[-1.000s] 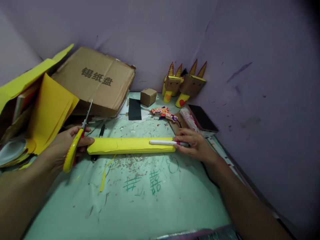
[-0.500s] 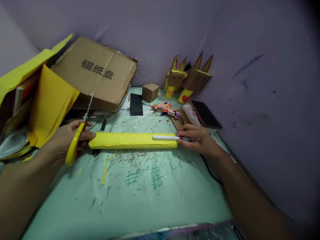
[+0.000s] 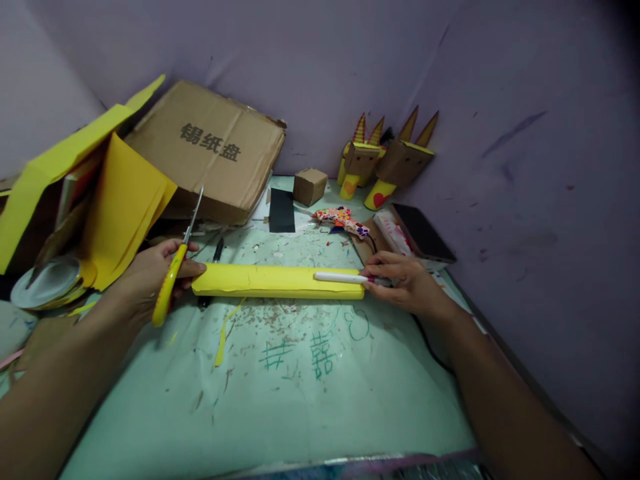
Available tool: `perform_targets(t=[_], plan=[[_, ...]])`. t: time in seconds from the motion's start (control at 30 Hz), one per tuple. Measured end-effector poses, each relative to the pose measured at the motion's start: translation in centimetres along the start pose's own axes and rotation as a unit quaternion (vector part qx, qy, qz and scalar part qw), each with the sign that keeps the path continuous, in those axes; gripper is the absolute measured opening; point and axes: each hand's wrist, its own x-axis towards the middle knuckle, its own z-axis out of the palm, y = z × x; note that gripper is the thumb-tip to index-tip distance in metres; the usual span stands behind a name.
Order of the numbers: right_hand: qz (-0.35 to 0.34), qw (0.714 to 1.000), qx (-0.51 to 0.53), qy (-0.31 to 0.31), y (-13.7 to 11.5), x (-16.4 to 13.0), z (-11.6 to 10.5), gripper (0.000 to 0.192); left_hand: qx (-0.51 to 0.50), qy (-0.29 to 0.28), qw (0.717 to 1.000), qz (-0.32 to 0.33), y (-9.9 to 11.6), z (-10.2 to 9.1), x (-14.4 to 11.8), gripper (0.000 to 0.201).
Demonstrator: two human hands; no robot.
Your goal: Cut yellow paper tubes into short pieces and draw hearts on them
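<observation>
Left hand [image 3: 144, 275] grips yellow scissors [image 3: 169, 287] and one end of the yellow paper [image 3: 270, 281], right hand [image 3: 404, 281] pinching a pen [image 3: 339, 277] over the other!

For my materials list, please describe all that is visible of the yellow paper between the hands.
The yellow paper is long, narrow and apparently folded, with a wavy edge along its near side. It stretches crosswise over the green table. The left hand, holding scissors, touches its left end; the right hand, holding a white pen over it, touches its right end.
</observation>
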Motion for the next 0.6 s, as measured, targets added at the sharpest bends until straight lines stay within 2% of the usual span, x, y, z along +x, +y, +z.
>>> perform_targets(t=[0.07, 0.2, 0.3, 0.33, 0.4, 0.47, 0.5, 0.53, 0.6], plan=[[-0.003, 1.000, 0.003, -0.003, 0.1, 0.0, 0.0, 0.013, -0.003, -0.001, 1.000, 0.018, -0.2, 0.1, 0.1, 0.038], [-0.013, 1.000, 0.005, -0.001, 0.3, -0.1, 0.0, 0.014, 0.003, 0.029, 0.999, 0.014, -0.2, 0.5, 0.2, 0.042], [-0.008, 1.000, 0.013, 0.006, 0.2, -0.1, 0.1, 0.013, 0.089, 0.065, 0.993, 0.038, 0.7, 0.4, -0.4, 0.045], [-0.005, 1.000, 0.013, 0.007, 0.1, -0.1, 0.1, 0.012, 0.153, 0.090, 0.983, 0.055, 1.0, 0.1, -0.8, 0.046], [-0.001, 1.000, 0.013, 0.006, 0.0, -0.1, 0.1, 0.012, 0.294, 0.148, 0.941, 0.085, 1.5, -0.7, -2.1, 0.048], [0.002, 1.000, 0.009, 0.001, -0.1, -0.1, 0.0, 0.012, 0.376, 0.180, 0.904, 0.098, 1.4, -1.3, -3.8, 0.051], [0.002, 1.000, 0.005, -0.002, -0.1, -0.1, 0.0, 0.012, 0.394, 0.173, 0.896, 0.106, 1.2, -1.5, -4.7, 0.051], [0.001, 1.000, 0.001, -0.004, 0.0, -0.1, 0.0, 0.012, 0.405, 0.138, 0.896, 0.117, 0.8, -1.4, -5.7, 0.048], [-0.004, 1.000, -0.010, -0.008, 0.1, -0.2, 0.1, 0.013, 0.419, 0.024, 0.893, 0.165, -0.1, -0.8, -7.4, 0.032]])
